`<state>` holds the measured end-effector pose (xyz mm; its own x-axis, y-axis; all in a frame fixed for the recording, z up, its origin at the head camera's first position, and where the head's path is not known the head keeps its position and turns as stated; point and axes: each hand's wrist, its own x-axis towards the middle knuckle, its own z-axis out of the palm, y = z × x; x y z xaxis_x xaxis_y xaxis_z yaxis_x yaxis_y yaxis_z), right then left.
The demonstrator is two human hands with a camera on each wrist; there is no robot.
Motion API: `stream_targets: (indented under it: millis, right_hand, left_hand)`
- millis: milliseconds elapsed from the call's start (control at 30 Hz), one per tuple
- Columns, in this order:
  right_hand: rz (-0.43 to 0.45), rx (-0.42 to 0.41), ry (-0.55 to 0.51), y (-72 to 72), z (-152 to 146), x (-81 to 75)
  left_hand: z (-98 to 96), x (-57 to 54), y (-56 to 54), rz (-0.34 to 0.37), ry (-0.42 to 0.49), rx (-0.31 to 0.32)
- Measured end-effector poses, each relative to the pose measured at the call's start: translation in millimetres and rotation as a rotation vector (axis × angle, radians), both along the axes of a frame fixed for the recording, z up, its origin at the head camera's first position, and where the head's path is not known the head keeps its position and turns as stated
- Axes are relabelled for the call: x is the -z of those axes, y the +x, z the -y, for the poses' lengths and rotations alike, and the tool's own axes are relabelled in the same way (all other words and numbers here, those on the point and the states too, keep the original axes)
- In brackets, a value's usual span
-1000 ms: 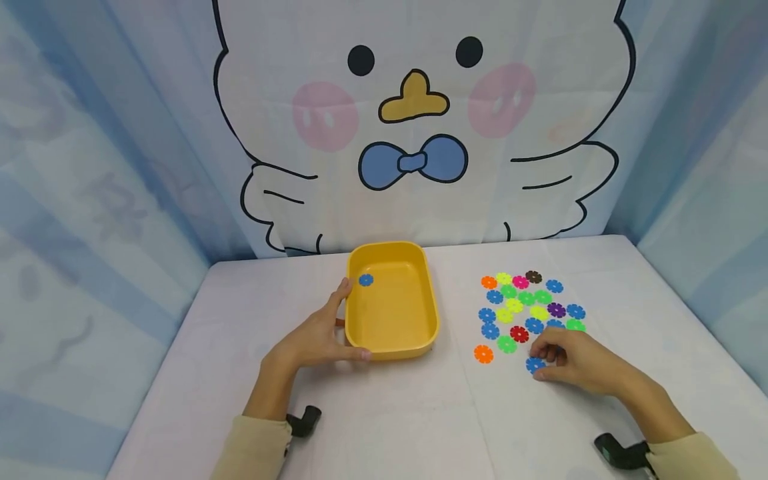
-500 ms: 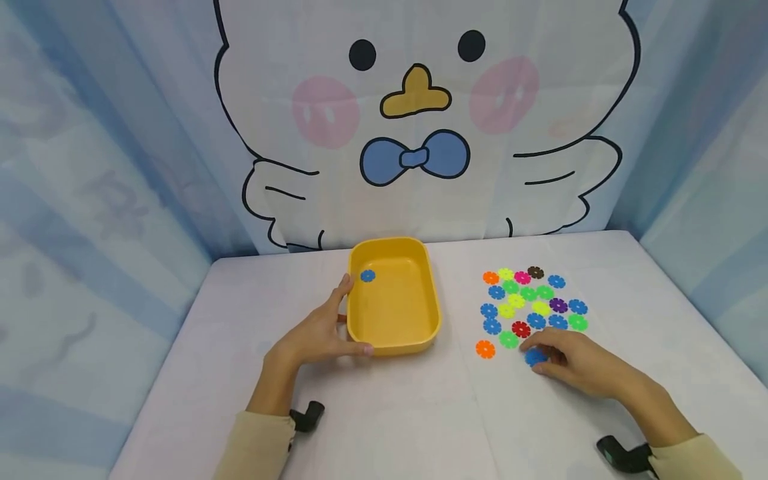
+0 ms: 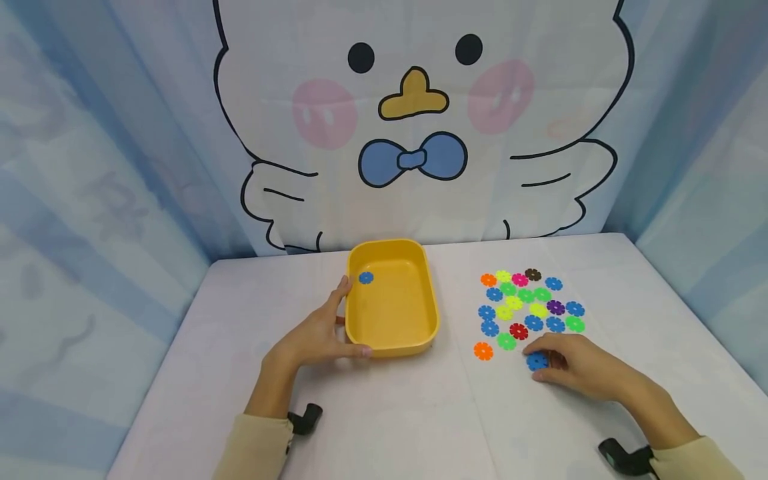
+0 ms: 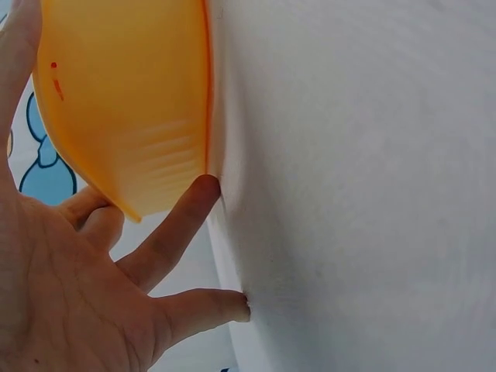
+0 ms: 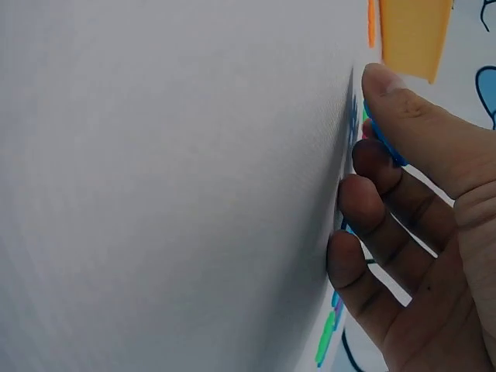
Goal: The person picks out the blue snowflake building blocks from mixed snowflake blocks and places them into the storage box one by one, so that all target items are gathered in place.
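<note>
In the head view, a blue notched plastic disc (image 3: 537,361) is pinched by my right hand (image 3: 579,365), close over the table at the near side of the scattered discs. From the right wrist, this blue disc (image 5: 397,155) shows edge-on between thumb and index finger; the other fingertips rest at the tabletop. My left hand (image 3: 313,339) lies spread around the near-left corner of a yellow tray (image 3: 393,343), thumb along the front rim, fingers at the left side. One blue disc (image 3: 366,278) sits inside the tray. The left wrist view shows mostly straight fingers (image 4: 174,232) touching the tray's wall.
Several notched discs in mixed colours lie flat right of the tray, among them a red disc (image 3: 519,331), an orange disc (image 3: 483,351) and a purple disc (image 3: 556,307). A printed cartoon curtain (image 3: 414,200) closes off the back of the white table (image 3: 414,420).
The right hand's blue disc has tipped slightly up between thumb and fingers. The left hand and tray have stayed in place; the head view has shifted a little.
</note>
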<state>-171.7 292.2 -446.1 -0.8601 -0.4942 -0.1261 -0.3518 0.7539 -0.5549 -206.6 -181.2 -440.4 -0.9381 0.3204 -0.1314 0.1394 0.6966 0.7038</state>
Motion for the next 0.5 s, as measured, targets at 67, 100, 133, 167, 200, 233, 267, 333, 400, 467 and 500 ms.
stream_targets:
  millis: [67,100,133,167,200,233,267,333,400,467,500]
  right_hand:
    - [0.005,0.014,0.001,-0.9,0,-1.5]
    - [0.004,0.015,0.001,-1.5,0,-2.1]
    - [-0.001,0.013,-0.001,-2.1,0,-2.7]
    - [-0.007,0.012,-0.004,-2.9,0,-3.4]
    - [-0.016,0.009,-0.008,-3.7,0,-4.2]
    - [-0.023,0.005,-0.011,-4.6,1,-5.1]
    - [-0.033,0.001,-0.012,-5.6,1,-6.0]
    - [-0.054,-0.005,-0.011,-7.9,3,-8.2]
    - [-0.067,-0.005,-0.014,-10.8,7,-11.2]
    - [-0.077,-0.01,-0.022,-14.0,12,-14.5]
    - [-0.083,-0.013,-0.027,-15.7,14,-16.4]
  left_hand:
    - [-0.5,-0.1,-0.7,0.001,-0.003,0.0]
    - [-0.7,-0.2,-0.9,0.002,-0.003,0.0]
    - [-0.9,-0.1,-1.2,0.001,-0.005,0.001]
    - [-1.0,-0.3,-1.4,0.002,-0.006,-0.001]
    - [-1.2,-0.4,-1.5,0.002,-0.007,-0.002]
    - [-1.2,-0.5,-1.6,0.003,-0.01,-0.004]
    - [-1.2,-0.8,-1.7,0.002,-0.011,-0.005]
    - [-0.9,-1.5,-1.8,0.001,-0.013,-0.007]
    - [-0.6,-2.5,-1.5,0.004,-0.015,-0.011]
    - [-0.2,-3.3,-1.1,0.005,-0.017,-0.012]
    - [-0.2,-3.5,-1.0,0.007,-0.018,-0.012]
